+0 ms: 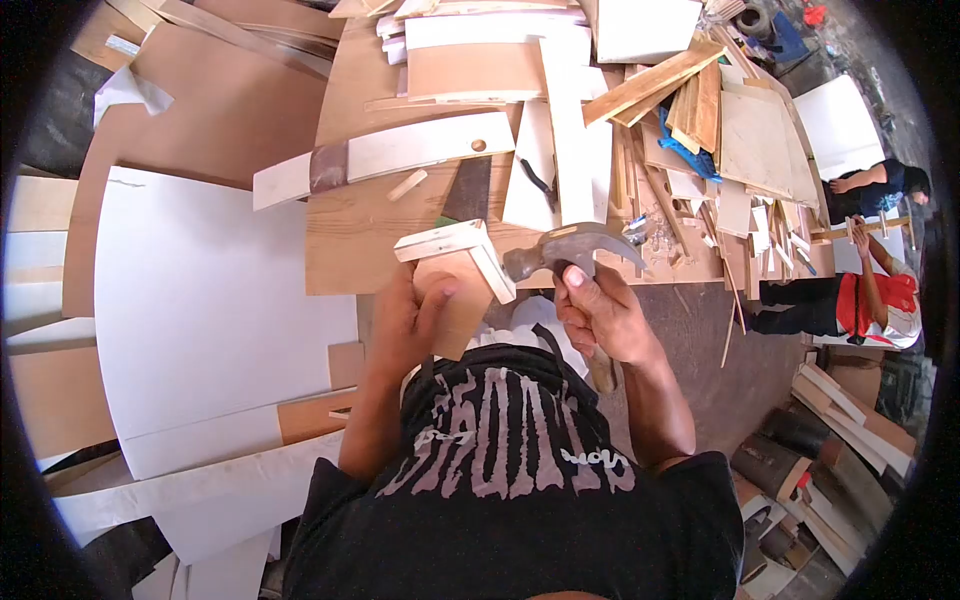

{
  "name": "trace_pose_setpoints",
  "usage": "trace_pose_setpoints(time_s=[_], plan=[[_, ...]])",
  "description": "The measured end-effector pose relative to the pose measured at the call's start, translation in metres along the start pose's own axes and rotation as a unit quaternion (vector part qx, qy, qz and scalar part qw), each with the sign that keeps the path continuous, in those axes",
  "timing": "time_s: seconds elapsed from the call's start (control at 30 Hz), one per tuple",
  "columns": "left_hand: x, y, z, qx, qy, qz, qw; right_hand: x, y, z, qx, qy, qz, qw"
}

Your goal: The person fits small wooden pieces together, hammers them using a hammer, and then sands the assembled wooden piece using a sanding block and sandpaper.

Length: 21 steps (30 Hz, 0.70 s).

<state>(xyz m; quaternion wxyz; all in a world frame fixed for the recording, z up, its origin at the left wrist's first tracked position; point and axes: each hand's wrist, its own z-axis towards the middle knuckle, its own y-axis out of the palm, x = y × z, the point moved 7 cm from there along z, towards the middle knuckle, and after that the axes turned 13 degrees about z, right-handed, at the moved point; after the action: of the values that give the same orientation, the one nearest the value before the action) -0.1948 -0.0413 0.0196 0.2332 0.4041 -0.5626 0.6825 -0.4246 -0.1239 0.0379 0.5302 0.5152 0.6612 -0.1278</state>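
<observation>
My left hand (pixel 415 318) is closed around a small wooden piece (pixel 458 290), a tan panel with pale strips along its top and right edges. In my right hand (pixel 603 312) is a claw hammer (pixel 568 245), gripped close to its head. The hammer's face is at the right-hand strip of the wooden piece, touching or very near it; I cannot tell which. Below my right hand, the end of the handle shows. Both hands are in front of my body, at the near edge of the wooden table (pixel 350 250).
On the table lie a long white board with a hole (pixel 420 145), black-handled pliers (pixel 537 182), a small wood block (pixel 407 185) and piled wood offcuts (pixel 700 110). A large white panel (pixel 200 300) stands at left. Two people (pixel 880 305) are at the far right.
</observation>
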Motion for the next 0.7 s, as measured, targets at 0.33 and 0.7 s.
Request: trace_pose_setpoints(time_s=[0.33,0.7], plan=[[0.016,0.019,0.005,-0.08,0.054,0.14,0.985,0.008,0.013,0.02,0.05,-0.157,-0.124,0.978],[0.023,0.008,-0.03,0.276,0.079,0.1,0.953,-0.009,0.001,0.034,0.15,-0.22,0.046,0.963]])
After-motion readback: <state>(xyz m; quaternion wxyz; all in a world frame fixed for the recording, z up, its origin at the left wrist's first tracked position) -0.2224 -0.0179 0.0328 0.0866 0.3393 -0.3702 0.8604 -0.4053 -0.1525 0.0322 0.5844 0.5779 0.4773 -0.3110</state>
